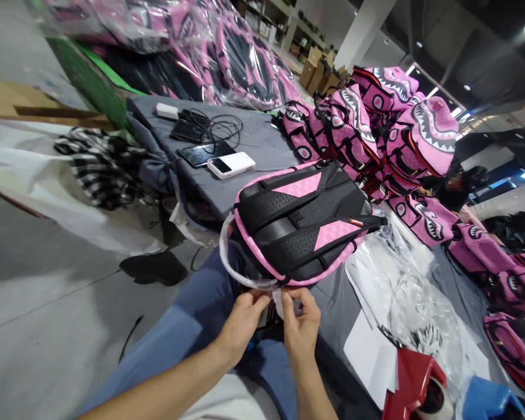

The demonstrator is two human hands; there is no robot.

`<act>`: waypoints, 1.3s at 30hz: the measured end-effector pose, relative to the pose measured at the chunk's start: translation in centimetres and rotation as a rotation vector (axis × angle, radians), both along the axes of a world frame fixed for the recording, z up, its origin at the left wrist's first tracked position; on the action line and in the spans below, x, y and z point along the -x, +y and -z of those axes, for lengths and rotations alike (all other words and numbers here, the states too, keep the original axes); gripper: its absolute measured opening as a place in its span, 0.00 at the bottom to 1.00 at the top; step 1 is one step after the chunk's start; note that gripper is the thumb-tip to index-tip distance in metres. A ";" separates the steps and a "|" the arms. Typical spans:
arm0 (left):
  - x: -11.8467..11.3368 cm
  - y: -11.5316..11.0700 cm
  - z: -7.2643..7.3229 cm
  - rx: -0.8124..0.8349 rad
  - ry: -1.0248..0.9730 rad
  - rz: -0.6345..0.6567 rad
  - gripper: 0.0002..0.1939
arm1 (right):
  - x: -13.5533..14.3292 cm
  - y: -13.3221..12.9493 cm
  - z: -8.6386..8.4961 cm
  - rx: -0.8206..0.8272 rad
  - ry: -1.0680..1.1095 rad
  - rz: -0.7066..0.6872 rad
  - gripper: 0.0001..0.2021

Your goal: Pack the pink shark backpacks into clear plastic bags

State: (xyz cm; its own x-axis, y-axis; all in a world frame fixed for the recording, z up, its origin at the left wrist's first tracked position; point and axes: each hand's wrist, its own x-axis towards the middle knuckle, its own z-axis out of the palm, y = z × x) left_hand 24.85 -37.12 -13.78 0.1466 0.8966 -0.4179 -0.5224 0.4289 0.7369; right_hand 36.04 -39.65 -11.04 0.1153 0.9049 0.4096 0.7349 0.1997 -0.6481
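A pink-and-black backpack (301, 224) lies with its shoulder straps facing up at the edge of the grey cloth-covered surface (262, 125), its near end reaching over the person's lap. A whitish strip (226, 251) curves around that end. The left hand (244, 321) and right hand (301, 321) meet just below the backpack, close beside each other; the grip of each is drawn to a narrow pinch, thumb against fingers, on the end of the strip. Beyond the backpack, a white power bank (231, 165) lies beside a dark phone (203, 154) and a black cable (227, 125). Rightward are clear plastic wrap (420, 297), white sheets (370, 356), a red tape dispenser (413, 376) and piled pink bags (424, 137).
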 end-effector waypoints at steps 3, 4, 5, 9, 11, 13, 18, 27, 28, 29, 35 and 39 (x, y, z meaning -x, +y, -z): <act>-0.9 -0.1 0.8 -0.002 -0.114 0.027 0.24 | 0.1 0.1 0.0 -0.025 -0.034 0.010 0.12; -0.9 -0.4 1.3 -0.001 -0.115 0.020 0.25 | 0.2 0.0 0.0 -0.053 -0.065 0.012 0.12; -0.8 -0.8 1.8 0.003 -0.092 0.005 0.26 | 0.3 -0.1 0.0 -0.076 -0.087 0.017 0.11; 0.5 -2.0 3.9 -0.002 0.048 -0.023 0.24 | 0.7 -0.6 0.0 -0.081 -0.134 0.009 0.07; 1.0 -1.7 4.0 -0.059 0.069 0.032 0.22 | 0.8 -0.8 0.0 -0.103 -0.210 -0.006 0.10; 1.1 -0.9 3.5 -0.087 0.082 0.060 0.20 | 1.0 -1.0 0.3 -0.144 -0.307 -0.010 0.11; 0.2 0.9 1.8 -0.017 -0.011 -0.006 0.18 | 0.4 -1.1 1.2 -0.249 -0.387 0.082 0.17; 0.1 0.3 2.6 0.149 -0.218 -0.147 0.12 | -2.1 0.0 -0.7 0.075 0.292 0.128 0.13; 0.1 0.4 2.6 0.168 -0.244 -0.161 0.12 | -2.4 0.1 -0.9 0.073 0.268 0.125 0.13; 0.1 0.6 2.6 0.184 -0.267 -0.167 0.13 | -2.7 0.1 -1.1 0.068 0.224 0.125 0.14; -0.4 0.8 2.5 0.238 -0.400 -0.056 0.21 | -3.1 0.2 -3.1 0.025 -0.034 0.025 0.11; -0.5 0.6 2.3 0.304 -0.438 0.101 0.20 | -2.8 0.3 -3.4 -0.015 -0.145 -0.028 0.09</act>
State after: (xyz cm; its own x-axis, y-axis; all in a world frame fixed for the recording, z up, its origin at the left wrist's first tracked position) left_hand 25.32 -36.57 -16.07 0.4449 0.7169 -0.5368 -0.6978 0.6532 0.2940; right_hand 38.81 -39.32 -7.68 0.0288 0.9006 0.4337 0.8145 0.2304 -0.5324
